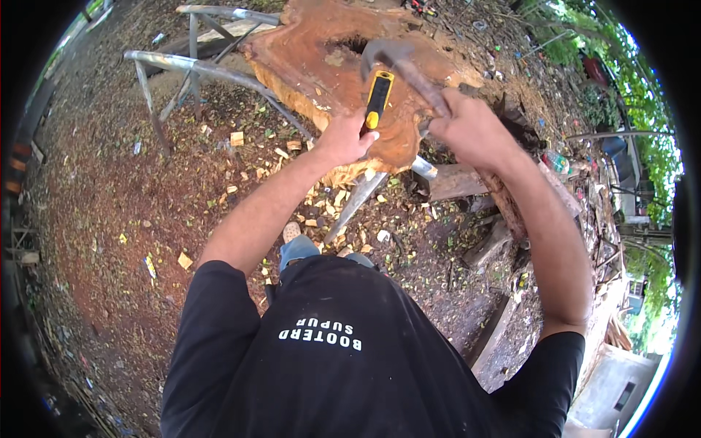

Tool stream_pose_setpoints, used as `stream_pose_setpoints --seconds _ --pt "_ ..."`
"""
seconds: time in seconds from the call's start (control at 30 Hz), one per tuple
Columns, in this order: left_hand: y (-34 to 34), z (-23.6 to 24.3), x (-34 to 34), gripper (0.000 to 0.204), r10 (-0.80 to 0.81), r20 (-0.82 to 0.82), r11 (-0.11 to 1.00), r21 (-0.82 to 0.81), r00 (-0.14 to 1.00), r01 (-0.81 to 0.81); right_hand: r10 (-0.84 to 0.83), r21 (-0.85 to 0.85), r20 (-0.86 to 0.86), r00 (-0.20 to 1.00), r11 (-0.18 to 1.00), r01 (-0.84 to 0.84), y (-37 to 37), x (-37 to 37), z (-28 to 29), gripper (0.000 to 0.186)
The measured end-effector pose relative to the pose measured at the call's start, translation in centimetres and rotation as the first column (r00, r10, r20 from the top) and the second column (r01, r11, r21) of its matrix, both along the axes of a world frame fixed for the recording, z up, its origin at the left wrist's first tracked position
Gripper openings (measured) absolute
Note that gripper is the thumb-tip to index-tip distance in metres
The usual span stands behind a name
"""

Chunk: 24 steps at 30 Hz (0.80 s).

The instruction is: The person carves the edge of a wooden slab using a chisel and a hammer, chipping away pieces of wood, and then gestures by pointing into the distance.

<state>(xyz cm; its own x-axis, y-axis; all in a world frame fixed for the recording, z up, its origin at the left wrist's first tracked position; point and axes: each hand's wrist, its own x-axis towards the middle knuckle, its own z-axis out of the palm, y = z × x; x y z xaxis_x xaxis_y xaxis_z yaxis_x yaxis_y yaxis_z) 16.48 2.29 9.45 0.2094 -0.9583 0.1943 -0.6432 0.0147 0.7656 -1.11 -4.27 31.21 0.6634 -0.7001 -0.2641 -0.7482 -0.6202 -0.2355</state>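
Observation:
My left hand (347, 139) is closed around a chisel (379, 98) with a black and yellow handle, at the near part of a thick reddish-brown wood slab (310, 47). The handle's end points up; the hand hides the blade. To its right, my right hand (471, 125) grips the handle of a hammer (422, 84). Smeared by motion, the hammer's curved head appears just beyond the chisel handle's end; I cannot tell if they touch. A dark hollow shows in the slab behind the hammer head. The slab's near-left edge is pale and rough-cut.
Grey poles (204, 69) form a frame at the slab's left, and another pole (358, 203) slants down below it. Wood chips (236, 139) litter the dirt ground. Logs and offcuts (456, 182) lie to the right. Small red and black items (419, 7) are at the far edge.

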Motion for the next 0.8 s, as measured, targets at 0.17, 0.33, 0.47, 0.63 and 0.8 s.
stream_pose_setpoints --seconds 0.17,0.33,0.47,0.63,0.8 --pt "0.0 2.7 0.5 0.034 0.002 -0.084 0.997 0.077 0.996 0.005 -0.114 -0.021 0.301 0.947 0.992 0.127 0.2 0.2 5.5 0.032" --pt "-3.3 1.0 0.8 0.032 -0.153 -0.716 0.983 -0.038 0.681 0.18 -0.169 -0.188 0.425 0.889 0.945 0.269 0.7 1.2 4.4 0.04" --pt "-3.4 0.3 0.6 0.023 -0.127 -0.556 0.986 0.017 0.821 0.164 -0.039 -0.094 0.023 0.999 0.995 0.041 0.0 -0.2 -0.1 0.041" --pt "-2.4 1.2 0.5 0.015 -0.167 -0.662 0.983 -0.056 0.731 0.174 -0.177 0.132 0.236 0.956 0.98 0.149 0.2 0.9 4.8 0.036" --pt "-2.5 1.9 0.5 0.015 -0.158 -0.549 0.981 0.005 0.821 0.193 0.046 -0.345 0.079 0.996 0.939 -0.016 -0.2 -0.1 -1.1 0.032"
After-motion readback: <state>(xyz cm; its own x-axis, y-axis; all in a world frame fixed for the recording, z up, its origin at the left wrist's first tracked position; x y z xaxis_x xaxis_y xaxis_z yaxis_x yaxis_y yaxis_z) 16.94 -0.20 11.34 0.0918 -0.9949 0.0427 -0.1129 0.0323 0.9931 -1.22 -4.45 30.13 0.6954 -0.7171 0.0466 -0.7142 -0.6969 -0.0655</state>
